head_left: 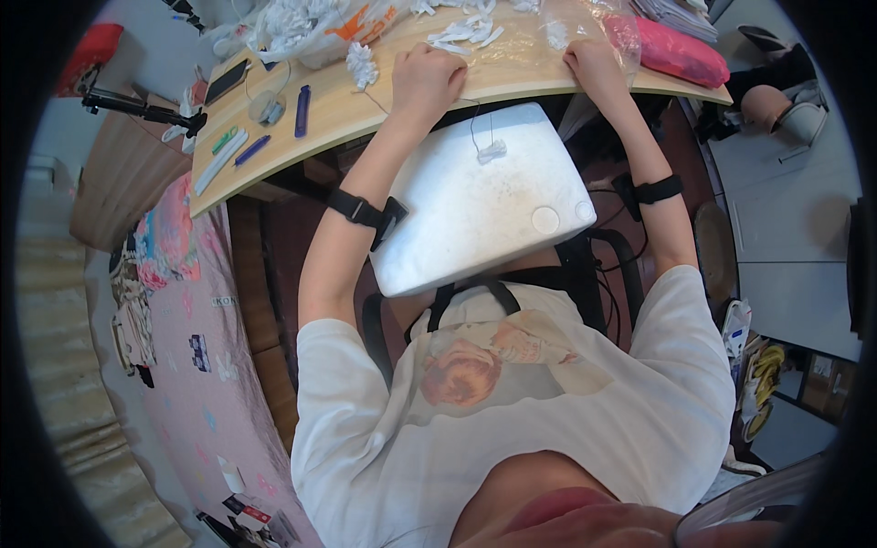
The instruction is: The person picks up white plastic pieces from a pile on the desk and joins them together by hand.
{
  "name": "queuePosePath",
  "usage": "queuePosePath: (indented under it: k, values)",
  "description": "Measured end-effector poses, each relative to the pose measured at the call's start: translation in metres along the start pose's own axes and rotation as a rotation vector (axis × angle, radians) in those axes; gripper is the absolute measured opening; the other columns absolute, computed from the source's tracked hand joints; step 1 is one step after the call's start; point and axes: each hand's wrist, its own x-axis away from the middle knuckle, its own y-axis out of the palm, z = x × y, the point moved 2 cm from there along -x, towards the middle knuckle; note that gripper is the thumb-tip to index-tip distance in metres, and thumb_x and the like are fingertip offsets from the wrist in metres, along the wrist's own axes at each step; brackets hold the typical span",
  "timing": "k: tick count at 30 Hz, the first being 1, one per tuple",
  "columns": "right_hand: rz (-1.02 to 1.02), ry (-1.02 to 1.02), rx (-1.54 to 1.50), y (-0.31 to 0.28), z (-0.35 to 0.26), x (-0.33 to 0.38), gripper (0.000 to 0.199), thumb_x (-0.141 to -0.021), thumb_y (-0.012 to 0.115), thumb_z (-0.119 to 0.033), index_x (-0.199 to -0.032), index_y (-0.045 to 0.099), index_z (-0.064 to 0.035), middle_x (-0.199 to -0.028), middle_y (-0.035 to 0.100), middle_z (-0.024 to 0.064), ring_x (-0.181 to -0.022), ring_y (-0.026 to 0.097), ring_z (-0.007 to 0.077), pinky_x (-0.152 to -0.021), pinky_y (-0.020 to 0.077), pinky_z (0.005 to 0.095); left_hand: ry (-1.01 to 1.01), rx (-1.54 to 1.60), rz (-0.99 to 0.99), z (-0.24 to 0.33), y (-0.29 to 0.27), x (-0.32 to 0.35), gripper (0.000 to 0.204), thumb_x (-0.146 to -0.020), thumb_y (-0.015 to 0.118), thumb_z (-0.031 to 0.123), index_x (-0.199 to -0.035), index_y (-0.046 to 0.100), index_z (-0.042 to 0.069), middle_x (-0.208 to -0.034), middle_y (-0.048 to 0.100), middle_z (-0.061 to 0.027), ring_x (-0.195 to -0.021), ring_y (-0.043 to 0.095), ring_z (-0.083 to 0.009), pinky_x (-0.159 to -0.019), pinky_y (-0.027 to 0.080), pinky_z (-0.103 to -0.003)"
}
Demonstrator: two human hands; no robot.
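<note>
My left hand point(427, 78) is closed at the near edge of the light wooden table point(338, 114), pinching a thin thread point(473, 114). The thread runs right and hangs down to a small white fabric tuft point(491, 151), which rests on the white foam board point(484, 196) across my lap. My right hand point(594, 66) sits at the table edge with curled fingers on a clear plastic bag point(571, 32). Loose white tufts point(466, 35) lie on the table between and beyond the hands. One more tuft point(362, 64) lies just left of my left hand.
On the table's left part lie a dark phone point(226, 80), a round grey item point(267, 108), a purple pen point(302, 111) and several markers point(224, 155). A bag of white scraps point(301, 27) sits at the back, a pink cushion point(681, 53) at the right. A pink bed point(183, 301) is to my left.
</note>
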Motion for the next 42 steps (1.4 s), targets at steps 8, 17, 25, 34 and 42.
queuePosePath:
  k: [8, 17, 25, 34, 42]
  values:
    - [-0.025, -0.118, 0.149, -0.003, -0.013, -0.004, 0.014, -0.077, 0.056, -0.009, -0.072, 0.060, 0.0035, -0.071, 0.061, 0.0201, -0.070, 0.061, 0.0348, -0.065, 0.0485, 0.0434, -0.025, 0.177, 0.159, -0.009, -0.048, -0.032, 0.015, -0.080, 0.065, 0.021, -0.082, 0.071, 0.008, -0.073, 0.067, -0.0080, -0.063, 0.061, -0.0218, -0.060, 0.047, -0.033]
    - [0.054, 0.001, -0.113, -0.107, -0.092, -0.064, 0.014, -0.080, 0.063, -0.009, -0.089, 0.064, 0.0018, -0.077, 0.066, 0.0098, -0.067, 0.063, 0.0145, -0.062, 0.0495, 0.0260, -0.145, 0.547, 0.136, -0.002, -0.107, -0.084, 0.017, -0.081, 0.056, 0.014, -0.083, 0.061, -0.002, -0.066, 0.060, -0.0119, -0.061, 0.057, -0.0178, -0.059, 0.045, -0.030]
    - [0.135, 0.088, -0.836, -0.124, -0.116, -0.109, 0.014, -0.081, 0.057, -0.002, -0.092, 0.062, 0.0050, -0.073, 0.064, 0.0073, -0.065, 0.062, 0.0109, -0.059, 0.0494, 0.0236, -0.289, 0.816, 0.005, -0.024, -0.062, -0.080, 0.017, -0.090, 0.058, 0.019, -0.095, 0.066, 0.005, -0.065, 0.053, 0.0050, -0.058, 0.044, -0.0023, -0.050, 0.033, -0.019]
    - [-0.007, 0.037, -1.092, -0.044, -0.124, -0.100, 0.017, -0.083, 0.061, -0.009, -0.094, 0.062, 0.0045, -0.079, 0.066, 0.0079, -0.072, 0.064, 0.0112, -0.066, 0.0517, 0.0228, -0.466, 0.741, 0.111, -0.022, -0.034, -0.036, 0.019, -0.089, 0.057, 0.015, -0.089, 0.062, -0.003, -0.064, 0.053, 0.0024, -0.059, 0.046, -0.0036, -0.053, 0.035, -0.020]
    - [-0.112, 0.092, -1.084, -0.030, -0.122, -0.090, 0.015, -0.087, 0.057, -0.007, -0.099, 0.059, 0.0017, -0.087, 0.064, 0.0050, -0.081, 0.063, 0.0105, -0.070, 0.0504, 0.0222, -0.518, 0.787, 0.172, -0.021, -0.039, -0.032, 0.017, -0.088, 0.058, 0.013, -0.091, 0.062, -0.003, -0.075, 0.062, -0.0027, -0.068, 0.056, -0.0081, -0.060, 0.041, -0.021]
